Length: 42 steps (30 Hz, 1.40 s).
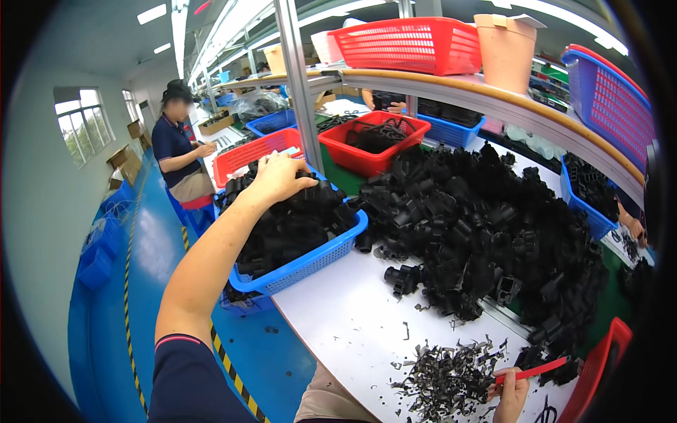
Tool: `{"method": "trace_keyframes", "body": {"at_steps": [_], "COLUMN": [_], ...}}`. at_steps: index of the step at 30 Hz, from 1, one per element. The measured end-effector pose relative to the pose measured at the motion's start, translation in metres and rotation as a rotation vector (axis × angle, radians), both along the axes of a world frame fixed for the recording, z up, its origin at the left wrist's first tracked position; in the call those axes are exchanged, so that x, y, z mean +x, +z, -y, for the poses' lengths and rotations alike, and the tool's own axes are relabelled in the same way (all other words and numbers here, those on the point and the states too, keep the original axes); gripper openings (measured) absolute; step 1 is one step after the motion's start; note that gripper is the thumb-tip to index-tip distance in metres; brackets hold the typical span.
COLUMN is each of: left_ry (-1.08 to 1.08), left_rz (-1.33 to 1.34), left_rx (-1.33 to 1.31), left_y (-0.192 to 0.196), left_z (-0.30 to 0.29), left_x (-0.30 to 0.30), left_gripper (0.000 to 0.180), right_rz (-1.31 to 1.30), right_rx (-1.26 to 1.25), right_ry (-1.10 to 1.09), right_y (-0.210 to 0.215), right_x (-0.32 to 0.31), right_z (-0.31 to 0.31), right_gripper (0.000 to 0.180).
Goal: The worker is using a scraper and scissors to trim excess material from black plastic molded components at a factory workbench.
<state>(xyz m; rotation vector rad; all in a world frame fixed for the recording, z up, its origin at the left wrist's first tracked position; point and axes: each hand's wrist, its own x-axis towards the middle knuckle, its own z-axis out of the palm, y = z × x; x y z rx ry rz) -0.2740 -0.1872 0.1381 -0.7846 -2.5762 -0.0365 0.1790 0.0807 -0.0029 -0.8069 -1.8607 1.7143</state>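
My left hand (278, 176) reaches out to the far side of a blue basket (310, 262) heaped with black plastic parts (289, 225); its fingers press down onto the parts, and I cannot see whether it grips one. My right hand (509, 396) is at the bottom right, closed around a thin red-handled tool (532, 371). Just left of it lies a heap of black plastic trimmings (444, 377) on the white table (352, 324). A large pile of black plastic parts (479, 233) covers the table's middle and right.
Red baskets (374, 141) and blue baskets (451, 130) stand behind the pile. The shelf above holds a red basket (416, 44), a tan bin (505, 51) and a purple basket (610, 106). A seated person (180, 151) works at the left. The blue floor has a striped line.
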Motion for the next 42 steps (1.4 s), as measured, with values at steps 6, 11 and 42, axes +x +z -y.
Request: {"method": "trace_keyframes", "body": {"at_steps": [6,11,42], "left_ry": [0.123,0.128,-1.158], "left_rz": [0.344,0.317,0.790], "left_rx": [0.004,-0.143,0.605], "left_y": [0.013,0.005,-0.126], "left_z": [-0.022,-0.034,-0.190], "left_x": [-0.010,-0.018,0.304], "left_gripper": [0.049,0.054,0.039], "right_rz": [-0.124,-0.076,-0.314], "right_rx": [0.175,0.098,-0.267], "right_ry": [0.051,0.132,0.381], "right_y": [-0.015,-0.007,0.004], "right_x": [-0.004,-0.001,0.025], "right_z": [0.002,0.008,0.003], "right_gripper": [0.034,0.039,0.032]}}
